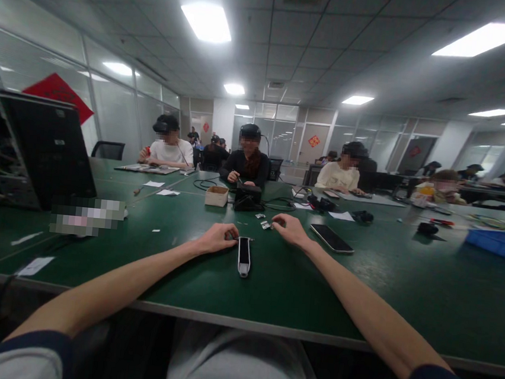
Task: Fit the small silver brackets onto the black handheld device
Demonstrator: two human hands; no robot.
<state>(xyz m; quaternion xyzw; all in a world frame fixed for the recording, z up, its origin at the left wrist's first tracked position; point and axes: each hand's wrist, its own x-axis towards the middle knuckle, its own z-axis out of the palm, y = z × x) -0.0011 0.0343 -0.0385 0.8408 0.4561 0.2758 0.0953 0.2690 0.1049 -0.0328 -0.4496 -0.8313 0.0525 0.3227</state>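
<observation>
On the green table (296,295) in front of me lies a slim white device with a long black face (244,257), its narrow end toward me. My left hand (218,238) rests close by its far left end, fingers curled together; whether they grip a small part there is too small to tell. Farther right, my right hand (291,229) is closed, thumb and fingertips pinched beside small silvery-white pieces (266,225). What sits between those fingertips, if anything, cannot be made out. A dark-screened phone (332,238) lies just right of that hand.
A small open cardboard box (216,196) and a black device (247,198) stand ahead, with cables around them. At left is a black computer case (44,151); at right, a blue tray (500,244). Several people sit across the table.
</observation>
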